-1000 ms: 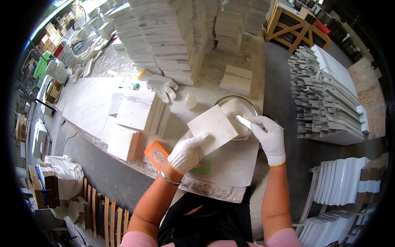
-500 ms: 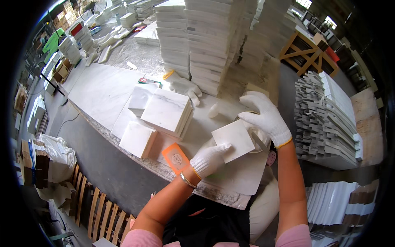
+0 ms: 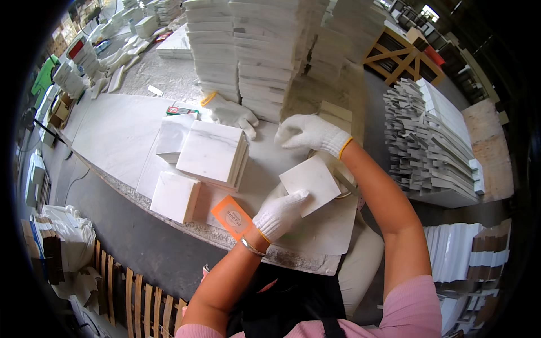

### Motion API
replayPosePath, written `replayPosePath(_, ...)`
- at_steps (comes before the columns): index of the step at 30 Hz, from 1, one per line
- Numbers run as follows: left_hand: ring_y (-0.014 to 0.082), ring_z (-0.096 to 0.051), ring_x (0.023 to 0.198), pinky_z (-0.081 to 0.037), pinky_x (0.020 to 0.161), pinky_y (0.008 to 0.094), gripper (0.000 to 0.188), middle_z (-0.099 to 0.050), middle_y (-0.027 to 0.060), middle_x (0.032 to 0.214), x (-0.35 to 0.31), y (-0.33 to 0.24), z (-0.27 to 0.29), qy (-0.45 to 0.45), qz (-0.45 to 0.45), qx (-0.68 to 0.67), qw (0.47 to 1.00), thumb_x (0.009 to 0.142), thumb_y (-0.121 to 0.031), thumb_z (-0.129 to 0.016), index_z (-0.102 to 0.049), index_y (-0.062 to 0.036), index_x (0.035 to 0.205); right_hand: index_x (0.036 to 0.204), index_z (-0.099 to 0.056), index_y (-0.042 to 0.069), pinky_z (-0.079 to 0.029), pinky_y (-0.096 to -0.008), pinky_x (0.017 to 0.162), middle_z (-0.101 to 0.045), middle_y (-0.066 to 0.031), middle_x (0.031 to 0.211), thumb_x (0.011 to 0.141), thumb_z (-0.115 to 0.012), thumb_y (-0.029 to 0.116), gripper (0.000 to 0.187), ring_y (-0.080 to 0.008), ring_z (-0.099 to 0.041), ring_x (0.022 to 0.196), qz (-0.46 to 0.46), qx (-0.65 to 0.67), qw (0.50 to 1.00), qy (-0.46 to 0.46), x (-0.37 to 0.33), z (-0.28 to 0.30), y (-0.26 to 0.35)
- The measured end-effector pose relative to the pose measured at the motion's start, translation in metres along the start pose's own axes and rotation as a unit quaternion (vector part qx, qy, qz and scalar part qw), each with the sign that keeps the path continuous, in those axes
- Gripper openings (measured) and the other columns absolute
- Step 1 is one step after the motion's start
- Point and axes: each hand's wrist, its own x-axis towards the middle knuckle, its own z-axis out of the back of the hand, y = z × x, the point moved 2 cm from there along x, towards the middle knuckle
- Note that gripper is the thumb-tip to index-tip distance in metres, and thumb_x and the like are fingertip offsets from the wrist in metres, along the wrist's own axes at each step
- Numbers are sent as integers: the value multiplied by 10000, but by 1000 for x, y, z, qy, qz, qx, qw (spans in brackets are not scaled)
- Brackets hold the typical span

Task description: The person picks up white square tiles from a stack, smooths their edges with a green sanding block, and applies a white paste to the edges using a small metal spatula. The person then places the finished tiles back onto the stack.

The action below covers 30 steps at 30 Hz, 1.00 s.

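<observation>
My left hand (image 3: pixel 280 213), in a white knit glove, grips a square white marble tile (image 3: pixel 313 181) by its near-left corner, thumb on top. Beyond the tile, my gloved right hand (image 3: pixel 313 134) hovers over the slab with its fingers curled together; whatever they hold, if anything, is hidden. A round container (image 3: pixel 332 163) is partly covered by the tile and my right forearm. Beside the tile's right edge shows a dark flat blade-like strip (image 3: pixel 346 183). An orange rectangular piece (image 3: pixel 230 217) with a round print lies by my left wrist.
Stacked square tiles (image 3: pixel 211 152) and a smaller tile stack (image 3: pixel 173 196) stand left on the white slab (image 3: pixel 112 129). Behind them lie a loose glove (image 3: pixel 230 115) and a small green-red box (image 3: pixel 181 110). Tall tile columns (image 3: pixel 262 62) rise at the back. Stacked strips (image 3: pixel 422 141) stand right.
My right hand has moved left and away from the container, its fingers curling over where a small white lump lay. The left hand still holds the tile. The whole view has shifted slightly.
</observation>
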Motion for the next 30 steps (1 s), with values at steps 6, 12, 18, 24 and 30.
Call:
replayPosePath(6,149,-605,1057,-492,914,287,563,-618,72,1220,-6,-7,-7,-35,-7,42,998,913,-156,-685,-461,15,1400,1206,-620,7,-485,-308,926,-665,-43,1070,826,-727,139,416,-136,-615,995,-18,275,953,-129,-110,29,-2)
replayPosePath(12,207,-575,1157,-456,1012,347,526,-582,120,1278,-13,-16,-20,-50,-13,42,998,927,-103,-630,-447,32,1401,1210,-662,-4,-483,-292,936,-674,-37,1082,822,-724,142,419,-118,-616,1014,-122,252,935,-217,-214,9,-18)
replayPosePath(18,221,-570,1185,-448,1042,363,535,-567,128,1301,-11,-13,-21,-55,-24,45,997,932,-100,-609,-422,35,1415,1136,-724,22,-515,-296,812,-692,-47,956,835,-732,134,321,-133,-643,884,-97,203,950,-216,-236,-8,-25)
replayPosePath(24,228,-573,1189,-450,1050,368,550,-565,130,1305,-12,-12,-18,-66,-25,52,996,926,-98,-612,-411,28,1422,1071,-765,80,-508,-303,808,-711,-57,946,812,-751,166,274,-158,-652,886,-67,154,963,-212,-227,-3,-8)
replayPosePath(30,223,-575,1193,-454,1051,370,539,-573,123,1298,-11,-13,-19,-60,-26,53,996,930,-95,-610,-417,22,1419,1054,-772,85,-509,-319,799,-706,-66,926,792,-759,204,288,-182,-651,859,-65,123,967,-212,-226,-4,-13)
